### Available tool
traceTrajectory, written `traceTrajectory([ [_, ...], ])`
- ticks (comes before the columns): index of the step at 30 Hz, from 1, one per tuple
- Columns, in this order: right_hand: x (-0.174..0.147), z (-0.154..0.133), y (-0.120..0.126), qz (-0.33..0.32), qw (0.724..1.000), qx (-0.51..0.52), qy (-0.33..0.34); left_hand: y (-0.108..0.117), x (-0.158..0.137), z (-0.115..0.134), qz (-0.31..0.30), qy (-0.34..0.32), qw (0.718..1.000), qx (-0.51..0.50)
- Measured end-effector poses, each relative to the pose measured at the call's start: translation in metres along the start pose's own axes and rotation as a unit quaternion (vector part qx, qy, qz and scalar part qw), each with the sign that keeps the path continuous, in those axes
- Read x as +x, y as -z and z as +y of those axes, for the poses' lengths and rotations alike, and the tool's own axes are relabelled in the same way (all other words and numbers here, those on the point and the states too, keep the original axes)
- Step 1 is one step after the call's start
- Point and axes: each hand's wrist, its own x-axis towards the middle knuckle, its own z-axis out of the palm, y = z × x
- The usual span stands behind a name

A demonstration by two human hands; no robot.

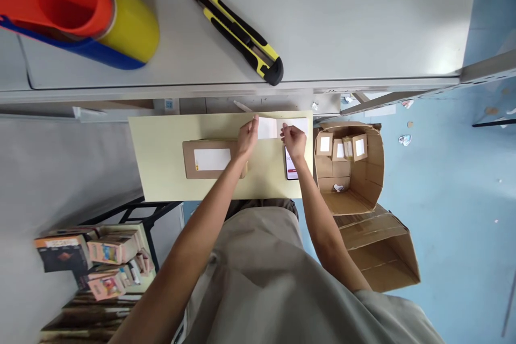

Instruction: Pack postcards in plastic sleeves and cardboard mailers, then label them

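A strip of white labels (267,128) stretches between my hands near the far edge of the cream table (161,161). My left hand (247,138) has its fingers pressed together at the strip's left end. Over its right part, my right hand (294,141) is closed with the fingertips pinched on the strip; exactly what they grip is too small to tell. A phone (291,166) with a lit screen lies partly under my right wrist. Left of my left hand, a brown cardboard box (212,159) bearing a white label lies flat, partly covered by my forearm.
A grey shelf (363,21) above the table holds a black-and-yellow utility knife (237,35) and a yellow tape roll (135,27) with a red-and-blue dispenser. An open carton (368,172) with several small boxes stands right, another carton (387,258) below it. Books (108,252) are lower left.
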Motion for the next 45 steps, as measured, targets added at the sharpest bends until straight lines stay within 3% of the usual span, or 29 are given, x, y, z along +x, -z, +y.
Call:
traceTrajectory([
  [4,0.040,0.003,-0.020,-0.027,0.993,-0.042,-0.104,0.014,0.018,0.010,0.004,-0.013,1.000,0.014],
  [9,0.065,0.007,-0.037,-0.052,0.984,-0.071,-0.156,0.026,0.026,0.014,0.018,-0.003,0.997,0.069],
  [18,0.068,0.012,-0.037,-0.071,0.981,0.000,-0.178,0.025,0.030,0.003,0.015,0.010,0.998,0.065],
  [27,0.072,0.014,-0.033,-0.057,0.982,-0.076,-0.163,0.021,0.035,0.001,0.017,0.004,0.997,0.069],
  [35,0.066,0.021,-0.034,-0.074,0.979,0.018,-0.191,0.021,0.033,-0.001,0.015,0.023,0.997,0.069],
  [45,0.065,0.014,-0.035,-0.068,0.979,0.010,-0.193,0.026,0.026,0.009,0.012,-0.005,0.995,0.103],
])
